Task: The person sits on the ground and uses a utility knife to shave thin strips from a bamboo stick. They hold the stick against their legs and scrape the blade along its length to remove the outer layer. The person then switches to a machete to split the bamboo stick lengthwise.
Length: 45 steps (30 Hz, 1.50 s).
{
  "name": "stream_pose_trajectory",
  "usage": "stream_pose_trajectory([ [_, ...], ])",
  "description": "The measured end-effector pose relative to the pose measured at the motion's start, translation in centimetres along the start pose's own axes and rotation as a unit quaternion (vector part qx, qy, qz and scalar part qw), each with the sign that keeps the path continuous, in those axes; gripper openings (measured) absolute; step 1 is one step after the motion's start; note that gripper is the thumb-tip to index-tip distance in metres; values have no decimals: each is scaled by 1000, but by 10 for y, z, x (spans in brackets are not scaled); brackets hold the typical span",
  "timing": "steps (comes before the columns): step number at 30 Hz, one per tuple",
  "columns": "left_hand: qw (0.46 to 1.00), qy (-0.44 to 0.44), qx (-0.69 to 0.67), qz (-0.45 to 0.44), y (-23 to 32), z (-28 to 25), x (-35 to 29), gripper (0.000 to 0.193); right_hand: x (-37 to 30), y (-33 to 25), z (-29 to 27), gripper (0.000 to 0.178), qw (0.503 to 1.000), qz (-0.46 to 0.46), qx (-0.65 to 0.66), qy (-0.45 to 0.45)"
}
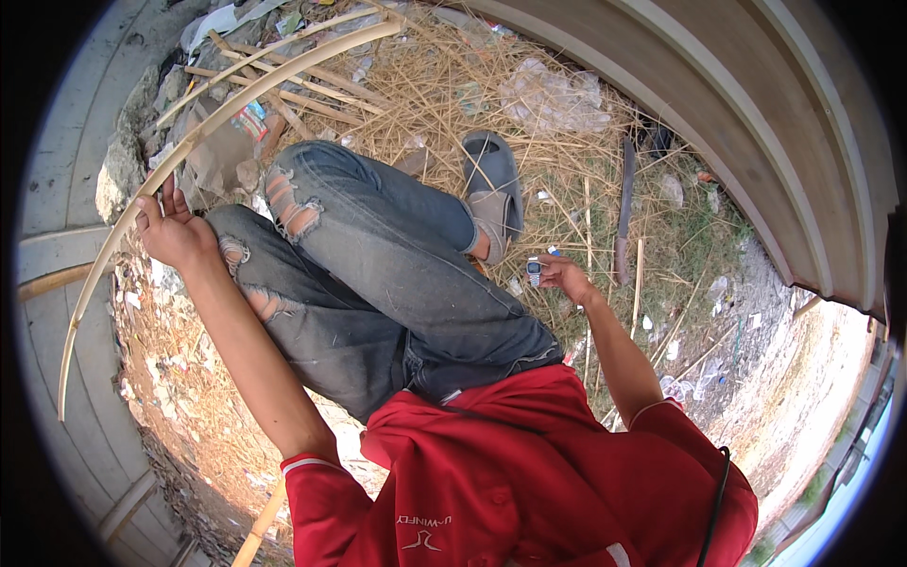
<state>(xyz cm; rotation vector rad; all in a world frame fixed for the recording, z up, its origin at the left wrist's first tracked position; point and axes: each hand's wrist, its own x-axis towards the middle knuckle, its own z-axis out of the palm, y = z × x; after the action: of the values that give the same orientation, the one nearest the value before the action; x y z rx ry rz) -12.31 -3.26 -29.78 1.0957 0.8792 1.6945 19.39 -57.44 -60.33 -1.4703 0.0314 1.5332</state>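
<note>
Our left hand (173,231) is gripping a long, pale bamboo strip (217,123), with the fingers curling round it near the middle of its length. That strip is arcing from the upper middle of the view, across the straw, down to the left rim, where its lower end is hanging over the grey concrete edge (57,189). Our right hand (565,277) is closing around a small grey phone (534,270), holding it just beside our right knee and just above the ground. Between the two hands our legs in torn blue jeans (378,265) are filling the middle, and a grey slipper (493,189) is sitting on the foot at the top of them.

We are sitting on dry straw (425,85) littered with scraps. More loose bamboo strips (283,80) are lying crossed behind the held one, crowding the upper left. A long dark blade (625,208) is resting flat on the straw to the right of the phone hand, apart from it, with a thin stick (638,274) just beside it. A crumpled clear plastic bag (553,99) is lying beyond the slipper. A curving pale wall (756,123) is bounding the right side closely, while the patch of straw between the slipper and the blade is staying fairly open.
</note>
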Motion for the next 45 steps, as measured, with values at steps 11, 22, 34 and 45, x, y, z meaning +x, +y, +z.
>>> stream_pose_trajectory([
  [11,1000,3,-4,-4,1,3,-5,23,-21,-60,26,56,898,-41,-430,-90],
  [22,1000,-9,-11,1,-1,0,-3,32,-9,-81,35,48,876,-51,-451,-161],
  [34,1000,6,-2,-11,-1,5,-5,27,-1,-83,43,44,817,-22,-550,-172],
  [45,1000,-2,-6,-9,-5,4,-1,27,9,-61,27,46,751,8,-655,-85],
])
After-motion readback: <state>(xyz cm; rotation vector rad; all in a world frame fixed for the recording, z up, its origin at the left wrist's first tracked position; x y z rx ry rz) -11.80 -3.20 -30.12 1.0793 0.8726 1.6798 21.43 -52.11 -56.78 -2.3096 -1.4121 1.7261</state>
